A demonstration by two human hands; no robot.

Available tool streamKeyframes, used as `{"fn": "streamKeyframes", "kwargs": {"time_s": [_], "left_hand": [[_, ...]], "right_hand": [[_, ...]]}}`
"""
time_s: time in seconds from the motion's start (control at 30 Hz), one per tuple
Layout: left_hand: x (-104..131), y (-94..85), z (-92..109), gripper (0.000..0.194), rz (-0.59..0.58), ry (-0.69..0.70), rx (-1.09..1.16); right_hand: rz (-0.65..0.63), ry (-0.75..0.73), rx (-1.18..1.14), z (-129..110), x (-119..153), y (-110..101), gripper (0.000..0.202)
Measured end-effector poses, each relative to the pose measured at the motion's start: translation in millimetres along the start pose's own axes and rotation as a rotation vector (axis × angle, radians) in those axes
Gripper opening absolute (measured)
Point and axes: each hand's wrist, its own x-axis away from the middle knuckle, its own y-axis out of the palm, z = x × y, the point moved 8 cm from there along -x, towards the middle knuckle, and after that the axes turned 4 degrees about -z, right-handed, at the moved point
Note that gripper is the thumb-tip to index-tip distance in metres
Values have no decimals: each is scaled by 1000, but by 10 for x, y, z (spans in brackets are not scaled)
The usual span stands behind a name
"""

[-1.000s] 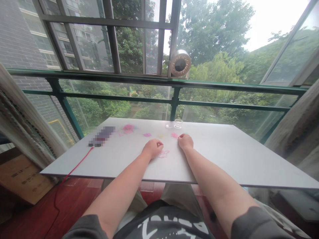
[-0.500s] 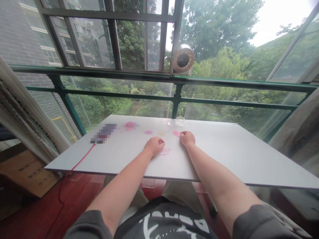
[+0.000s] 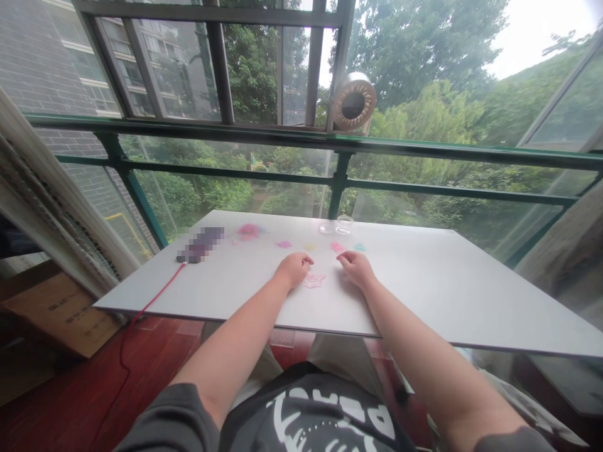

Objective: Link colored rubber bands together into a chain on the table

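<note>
My left hand [image 3: 294, 270] rests on the white table, fingers curled together beside a small loose pile of pink bands [image 3: 315, 281]; what its fingertips hold, if anything, is too small to tell. To the right, my right hand [image 3: 357, 269] has its thumb and fingers pressed together, just below a pink cluster [image 3: 336, 247] and a blue-green cluster [image 3: 360, 247]; anything in that pinch cannot be made out. Farther left lie a small yellow cluster [image 3: 309, 247], a purple one [image 3: 284, 244] and a larger pink and blue heap [image 3: 249, 231].
Two clear round containers [image 3: 344, 225] stand at the table's [image 3: 447, 289] back edge. A blurred phone-like object [image 3: 201, 245] with a red cable [image 3: 160, 294] lies at the left. Beyond are a green railing [image 3: 235, 167] and a round metallic device [image 3: 354, 104].
My right hand has drawn slightly back from the pink cluster, and the blue-green cluster behind it now shows. The camera view has shifted a little. My left hand stays beside the loose pink bands.
</note>
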Motion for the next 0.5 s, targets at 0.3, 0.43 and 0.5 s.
{"fn": "streamKeyframes", "kwargs": {"time_s": [0.3,0.43,0.5], "left_hand": [[12,-3,19,18,29,32,-51],[14,-4,-12,20,6,7,-35],[15,-8,-11,21,0,11,-21]], "right_hand": [[-307,-258,199,-483,264,366,19],[-295,-255,226,-457,239,350,15],[-287,-257,239,-448,235,346,14]]}}
